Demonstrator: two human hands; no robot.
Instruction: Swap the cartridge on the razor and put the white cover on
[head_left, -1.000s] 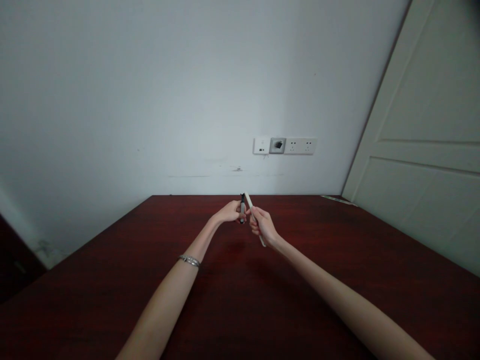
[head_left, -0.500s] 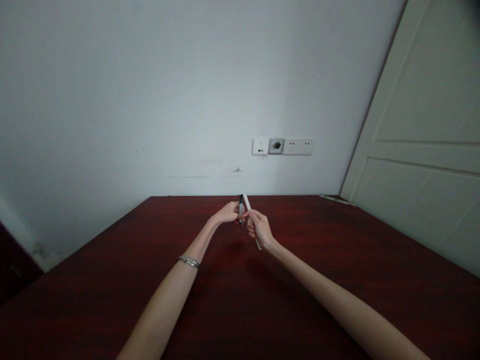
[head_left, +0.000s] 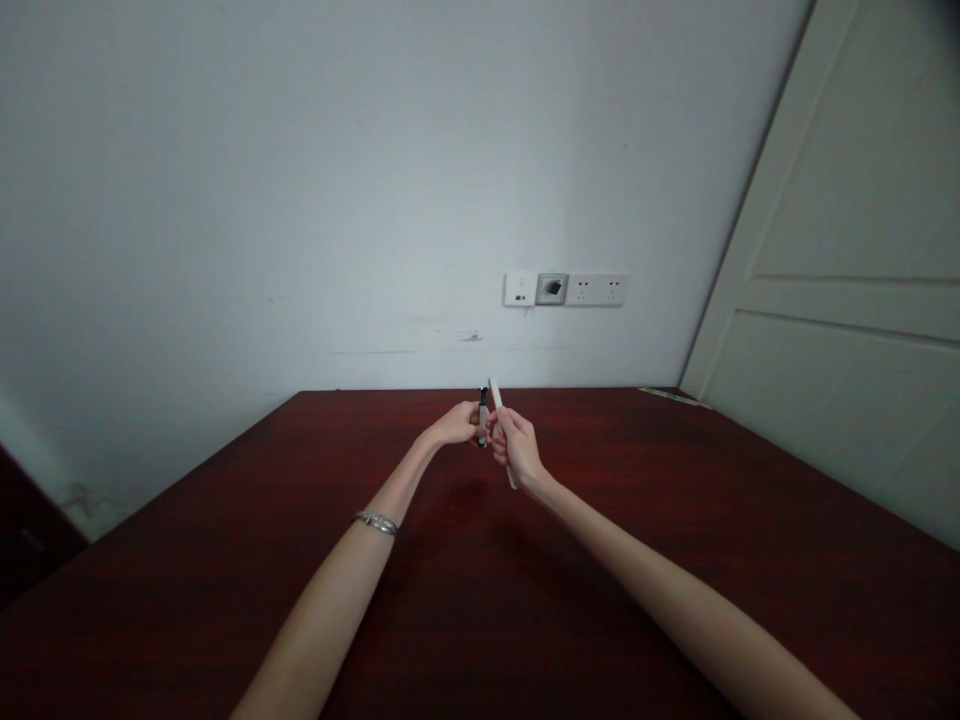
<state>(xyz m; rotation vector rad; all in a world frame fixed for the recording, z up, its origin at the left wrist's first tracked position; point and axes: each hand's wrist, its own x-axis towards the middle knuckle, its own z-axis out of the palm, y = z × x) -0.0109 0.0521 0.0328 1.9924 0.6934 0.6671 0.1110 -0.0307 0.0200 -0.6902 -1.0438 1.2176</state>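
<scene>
Both my arms reach out over a dark red table [head_left: 225,560]. My left hand [head_left: 454,425] is closed round a short dark and grey stick-like piece [head_left: 482,412], held upright. My right hand [head_left: 514,450] is closed round a long white pen-like rod [head_left: 496,395] whose lower end sticks out below the palm. The two pieces stand side by side, tips close together above the far middle of the table. A silver bracelet [head_left: 379,521] sits on my left forearm.
A white wall stands behind the table with a row of sockets [head_left: 566,290]. A pale door [head_left: 847,300] is at the right. A thin light strip [head_left: 671,396] lies at the table's far right corner.
My right hand has shifted slightly left, bringing the white rod closer to the dark piece in my left hand. The left hand has barely moved.
</scene>
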